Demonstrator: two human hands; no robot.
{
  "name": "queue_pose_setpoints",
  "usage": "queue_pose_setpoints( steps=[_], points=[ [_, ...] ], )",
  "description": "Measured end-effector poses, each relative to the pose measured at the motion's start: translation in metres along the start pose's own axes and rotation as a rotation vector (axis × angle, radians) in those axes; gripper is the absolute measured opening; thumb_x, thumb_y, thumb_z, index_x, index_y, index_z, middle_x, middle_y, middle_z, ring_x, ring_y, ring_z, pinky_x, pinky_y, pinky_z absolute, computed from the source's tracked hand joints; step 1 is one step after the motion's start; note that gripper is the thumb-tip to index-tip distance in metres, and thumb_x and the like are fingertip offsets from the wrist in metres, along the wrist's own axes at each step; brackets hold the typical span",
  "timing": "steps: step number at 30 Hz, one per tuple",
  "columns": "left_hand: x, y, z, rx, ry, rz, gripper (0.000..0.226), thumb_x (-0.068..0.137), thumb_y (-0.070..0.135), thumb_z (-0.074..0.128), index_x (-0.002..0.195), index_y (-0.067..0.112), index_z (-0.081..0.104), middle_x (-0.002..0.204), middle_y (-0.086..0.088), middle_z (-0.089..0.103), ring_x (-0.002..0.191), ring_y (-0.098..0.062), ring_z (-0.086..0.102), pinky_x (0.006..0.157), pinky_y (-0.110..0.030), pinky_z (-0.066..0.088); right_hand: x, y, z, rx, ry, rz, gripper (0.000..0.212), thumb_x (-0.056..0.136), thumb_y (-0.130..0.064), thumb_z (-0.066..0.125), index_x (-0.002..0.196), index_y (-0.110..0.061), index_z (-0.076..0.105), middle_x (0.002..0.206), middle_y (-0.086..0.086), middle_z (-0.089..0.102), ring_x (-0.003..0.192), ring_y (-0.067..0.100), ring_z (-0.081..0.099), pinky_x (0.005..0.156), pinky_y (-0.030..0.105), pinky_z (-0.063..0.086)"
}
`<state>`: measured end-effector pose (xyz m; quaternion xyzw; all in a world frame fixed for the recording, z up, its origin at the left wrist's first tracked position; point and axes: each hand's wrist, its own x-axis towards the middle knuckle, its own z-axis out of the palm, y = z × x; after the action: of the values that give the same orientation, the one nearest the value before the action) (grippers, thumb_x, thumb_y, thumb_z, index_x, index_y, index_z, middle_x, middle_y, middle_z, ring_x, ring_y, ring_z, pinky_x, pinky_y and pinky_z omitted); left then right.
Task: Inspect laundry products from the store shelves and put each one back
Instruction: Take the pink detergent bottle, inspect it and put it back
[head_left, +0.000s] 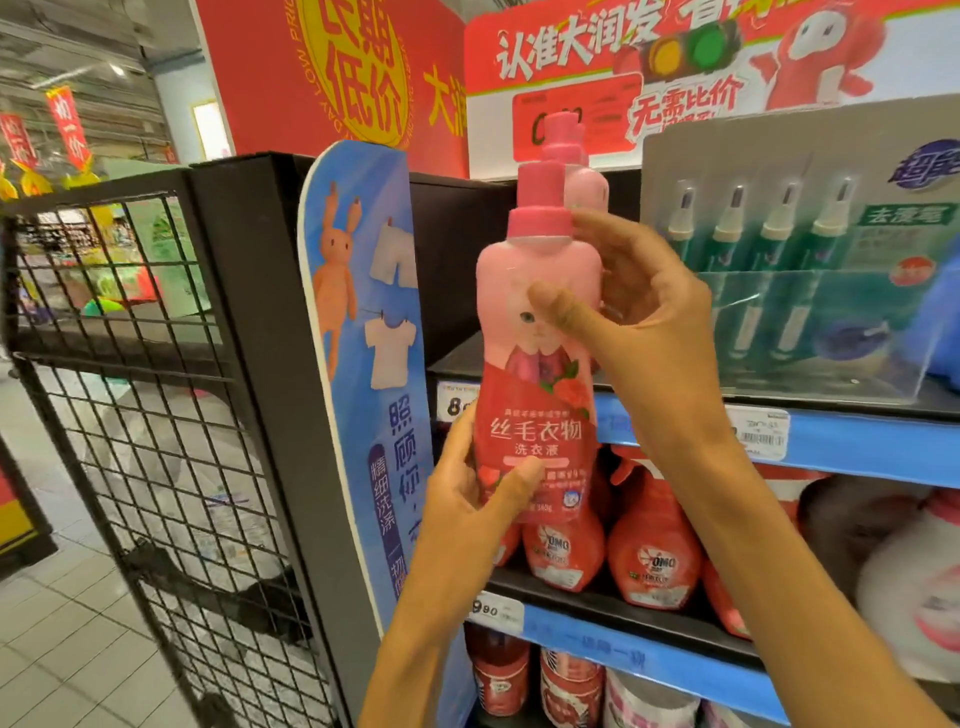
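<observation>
Second pink bottle (589, 189) mostly hidden behind the held pink bottle (537, 322), cat face on its label partly covered by the right hand (639, 312) thumb, price tag (457, 402) digits cut by the bottle, white jug (914, 587) blurred at right edge, lowest-shelf cans (501, 670) cut by bottom edge.

I hold one pink detergent bottle (537, 364) between my two hands, left hand (470, 499) and right hand (644, 317). A second pink bottle (584, 176) stands behind it at the top shelf's (857, 441) left end. Four green-capped tubes (758, 228) sit in one pack on that shelf. Two red OMO bottles (652, 545) line the middle shelf's front edge.
</observation>
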<state>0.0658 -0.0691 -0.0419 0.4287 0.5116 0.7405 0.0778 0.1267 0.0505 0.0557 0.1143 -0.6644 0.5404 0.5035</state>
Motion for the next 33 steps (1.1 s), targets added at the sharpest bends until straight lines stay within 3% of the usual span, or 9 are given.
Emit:
queue_pose_setpoints(
  steps=[3, 6, 9, 13, 17, 20, 25, 29, 33],
  points=[
    [-0.021, -0.002, 0.006, -0.070, -0.062, -0.095, 0.054, 0.075, 0.050, 0.072, 0.126, 0.040, 0.055, 0.119, 0.000, 0.068, 0.109, -0.020, 0.066, 0.082, -0.026, 0.055, -0.014, 0.008, -0.011, 0.165, -0.082, 0.261, 0.049, 0.077, -0.031, 0.073, 0.121, -0.014, 0.057, 0.110, 0.006, 0.069, 0.098, 0.018, 0.069, 0.077, 0.030, 0.057],
    [-0.039, -0.007, 0.017, -0.147, -0.086, -0.206, 0.055, 0.071, 0.057, 0.073, 0.120, 0.036, 0.061, 0.116, 0.000, 0.069, 0.105, -0.018, 0.067, 0.080, -0.024, 0.055, -0.025, 0.016, -0.021, 0.540, -0.227, 0.555, 0.046, 0.083, -0.033, 0.053, 0.121, -0.008, 0.056, 0.116, 0.013, 0.068, 0.107, 0.030, 0.065, 0.091, 0.043, 0.054],
    [-0.055, -0.014, 0.028, -0.228, -0.056, -0.274, 0.056, 0.069, 0.054, 0.076, 0.117, 0.027, 0.065, 0.113, -0.003, 0.071, 0.100, -0.017, 0.069, 0.077, -0.023, 0.055, -0.039, 0.020, -0.024, 0.732, -0.223, 0.647, 0.047, 0.084, -0.031, 0.049, 0.126, -0.010, 0.052, 0.114, 0.011, 0.068, 0.100, 0.026, 0.068, 0.081, 0.035, 0.056],
    [-0.071, -0.019, 0.038, -0.062, 0.093, -0.316, 0.044, 0.078, 0.050, 0.062, 0.115, 0.029, 0.052, 0.114, -0.002, 0.066, 0.093, -0.002, 0.068, 0.073, -0.014, 0.052, -0.055, 0.024, -0.026, 0.606, -0.140, 0.620, 0.037, 0.082, -0.028, 0.056, 0.115, -0.011, 0.058, 0.106, 0.006, 0.071, 0.088, 0.017, 0.068, 0.075, 0.032, 0.055],
    [-0.081, -0.008, 0.046, 0.210, 0.041, -0.255, 0.081, 0.057, 0.074, 0.069, 0.123, 0.040, 0.035, 0.118, 0.027, 0.057, 0.106, 0.007, 0.059, 0.082, -0.014, 0.050, -0.062, 0.014, -0.027, 0.427, -0.077, 0.513, 0.018, 0.091, -0.022, 0.058, 0.105, -0.011, 0.060, 0.090, 0.007, 0.068, 0.078, 0.019, 0.062, 0.065, 0.028, 0.054],
    [-0.084, -0.008, 0.057, 0.380, 0.064, -0.222, 0.092, 0.057, 0.062, 0.073, 0.134, 0.046, 0.024, 0.115, 0.042, 0.048, 0.105, 0.014, 0.054, 0.079, -0.007, 0.048, -0.063, 0.006, -0.024, 0.332, -0.068, 0.478, 0.029, 0.090, -0.031, 0.061, 0.107, -0.009, 0.056, 0.087, 0.012, 0.058, 0.073, 0.019, 0.057, 0.060, 0.026, 0.053],
    [-0.079, -0.009, 0.052, 0.302, 0.023, -0.160, 0.071, 0.070, 0.035, 0.072, 0.131, 0.041, 0.035, 0.117, 0.020, 0.057, 0.103, 0.001, 0.060, 0.080, -0.013, 0.049, -0.052, -0.001, -0.033, 0.402, -0.217, 0.443, 0.053, 0.069, -0.060, 0.068, 0.098, -0.015, 0.063, 0.088, 0.005, 0.062, 0.081, 0.018, 0.062, 0.072, 0.033, 0.055],
    [-0.075, -0.004, 0.039, -0.061, -0.140, -0.279, 0.060, 0.067, 0.030, 0.068, 0.124, 0.014, 0.053, 0.104, -0.004, 0.069, 0.093, -0.022, 0.065, 0.080, -0.036, 0.055, -0.046, 0.008, -0.029, 0.523, -0.317, 0.486, 0.055, 0.067, -0.054, 0.063, 0.107, -0.017, 0.063, 0.096, 0.005, 0.072, 0.090, 0.021, 0.069, 0.078, 0.036, 0.058],
    [-0.075, -0.004, 0.029, -0.347, -0.199, -0.391, 0.052, 0.077, 0.025, 0.060, 0.124, 0.003, 0.051, 0.108, -0.014, 0.069, 0.095, -0.027, 0.069, 0.080, -0.040, 0.057, -0.051, 0.020, -0.013, 0.645, -0.239, 0.603, 0.050, 0.071, -0.039, 0.066, 0.109, -0.008, 0.060, 0.092, 0.011, 0.073, 0.081, 0.021, 0.071, 0.073, 0.033, 0.059]
  ],
)
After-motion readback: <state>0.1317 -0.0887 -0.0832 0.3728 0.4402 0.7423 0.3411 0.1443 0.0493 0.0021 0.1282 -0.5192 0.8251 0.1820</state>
